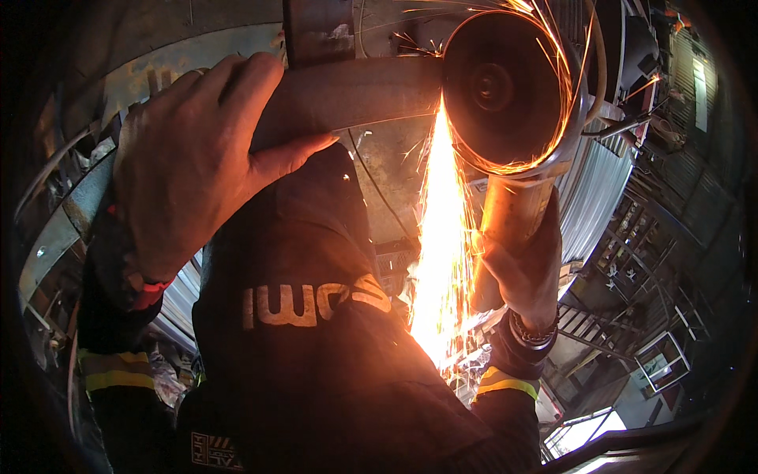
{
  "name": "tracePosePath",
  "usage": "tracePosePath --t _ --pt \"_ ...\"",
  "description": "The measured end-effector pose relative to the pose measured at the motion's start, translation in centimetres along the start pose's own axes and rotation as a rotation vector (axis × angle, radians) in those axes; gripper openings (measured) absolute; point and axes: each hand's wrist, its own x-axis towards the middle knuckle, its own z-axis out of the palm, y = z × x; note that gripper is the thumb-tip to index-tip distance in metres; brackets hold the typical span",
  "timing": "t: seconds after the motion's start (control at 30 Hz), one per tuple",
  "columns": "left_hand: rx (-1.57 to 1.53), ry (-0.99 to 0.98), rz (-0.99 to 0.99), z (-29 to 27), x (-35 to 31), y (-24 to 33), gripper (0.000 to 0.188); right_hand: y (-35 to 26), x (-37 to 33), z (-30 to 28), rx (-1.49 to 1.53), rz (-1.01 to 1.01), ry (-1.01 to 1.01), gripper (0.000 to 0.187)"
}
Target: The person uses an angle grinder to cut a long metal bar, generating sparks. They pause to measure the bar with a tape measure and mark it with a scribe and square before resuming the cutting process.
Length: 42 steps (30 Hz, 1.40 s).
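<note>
My left hand (193,154) is wrapped over the left end of a flat metal bar (367,91), fingers on top and thumb along its near side. My right hand (525,272) grips the body of an angle grinder (513,209) from below. The grinder's dark round disc (509,118) meets the bar's right end. A bright stream of sparks (440,261) shoots from that contact toward me, and more sparks circle the disc's rim. Against the bar's far side stands a dark metal piece (319,31); I cannot tell whether they are joined.
Shiny corrugated sheets (596,197) lie to the right, beyond the grinder. A cable (598,67) curves past the disc. Farther right are metal racks and a small square frame (662,362). A curved metal edge (51,253) runs along the left.
</note>
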Motion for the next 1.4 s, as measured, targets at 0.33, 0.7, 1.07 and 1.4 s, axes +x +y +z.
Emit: tracePosePath --t 0.33,0.7,1.07,1.4 --pt "-0.007 -0.044 -0.018 0.0 0.0 0.0 0.059 0.7 -0.9 -0.4 -0.095 -0.043 -0.025 0.080" --pt "0.022 -0.047 -0.028 -0.3 0.4 0.3 0.062 0.0 -1.1 -0.3 0.041 0.054 0.006 0.076" --pt "0.027 -0.022 -0.021 -0.3 0.4 0.4 0.057 -0.5 0.0 0.1 0.009 0.066 0.060 0.082" --pt "0.058 -0.043 -0.010 0.0 0.0 0.0 0.058 0.6 -0.1 -0.2 -0.057 -0.001 -0.001 0.082"
